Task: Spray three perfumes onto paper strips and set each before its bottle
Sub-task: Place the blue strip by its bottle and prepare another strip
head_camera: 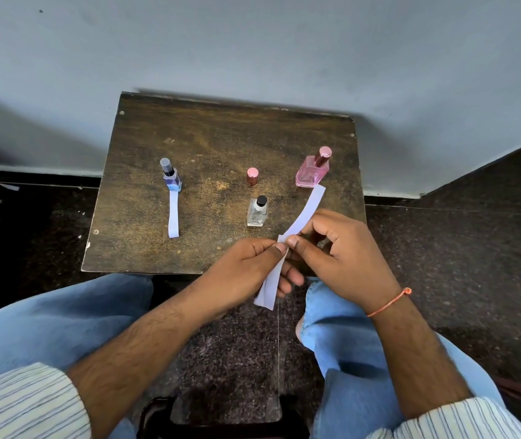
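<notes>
Both hands, the left hand and right hand, meet at the table's near edge, pinching paper strips between thumbs and fingers. Behind them stands the clear bottle, capped black, then a loose pink cap. Farther left, the blue bottle has a strip before it; far right stands the pink bottle.

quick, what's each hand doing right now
Left hand: closed, pinching paper strips between thumb and fingers.
Right hand: closed, pinching the same paper strips at their middle.
</notes>
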`<state>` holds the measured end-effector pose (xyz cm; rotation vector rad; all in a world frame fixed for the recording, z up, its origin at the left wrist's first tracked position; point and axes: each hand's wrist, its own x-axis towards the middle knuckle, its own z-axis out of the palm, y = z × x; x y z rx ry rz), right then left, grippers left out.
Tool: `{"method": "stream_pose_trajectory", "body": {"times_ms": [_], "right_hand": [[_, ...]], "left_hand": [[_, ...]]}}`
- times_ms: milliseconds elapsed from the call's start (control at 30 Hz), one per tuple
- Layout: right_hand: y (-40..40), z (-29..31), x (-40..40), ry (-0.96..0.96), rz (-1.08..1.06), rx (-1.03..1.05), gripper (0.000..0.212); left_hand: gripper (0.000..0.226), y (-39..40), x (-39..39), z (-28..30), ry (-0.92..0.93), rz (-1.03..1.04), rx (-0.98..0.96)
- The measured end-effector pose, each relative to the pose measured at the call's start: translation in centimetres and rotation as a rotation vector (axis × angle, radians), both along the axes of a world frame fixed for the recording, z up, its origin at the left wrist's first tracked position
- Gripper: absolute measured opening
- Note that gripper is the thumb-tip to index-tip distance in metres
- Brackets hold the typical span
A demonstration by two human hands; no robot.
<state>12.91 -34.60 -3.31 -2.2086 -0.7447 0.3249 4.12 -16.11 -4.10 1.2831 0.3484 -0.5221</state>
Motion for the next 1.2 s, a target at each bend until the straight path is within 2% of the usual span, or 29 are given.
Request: {"method": "stream_pose_trajectory", "body": {"times_ms": [600,733,867,933,1033,1100,1200], "right_hand": [[0.8,0.0,-0.6,0.160,-0.137,0.024,0.019],[1.0,0.2,-0.6,0.247,-0.170,0.041,0.011],[1.0,0.3,-0.7,0.268,-0.193,0.046,0.022],[1.1,0.2,-0.7,0.276,-0.190,0.038,0.021],[0.6,0.5,0.2,0.398,-0.312,0.168,0.007],[-0.4,1.1,1.2,0.444,-0.397,0.262,0.007],[-1.1,1.5,1.3,0.421,-0.398,0.265,0.011]], "left_hand": [[0.034,0.1,0.1,0.9,0.040,0.056,-0.115],[0.034,0.1,0.2,1.0,0.038,0.064,-0.117],[0.035,0.0,0.3,1.0,0.036,0.065,-0.107],[0.036,0.0,0.3,1.0,0.039,0.069,-0.104],[0.039,0.1,0.0,0.7,0.052,0.049,-0.065],[0.039,0.0,-0.5,0.3,0.058,0.020,-0.025],[0.039,-0.2,-0.8,-0.1,0.061,0.008,-0.008]]}}
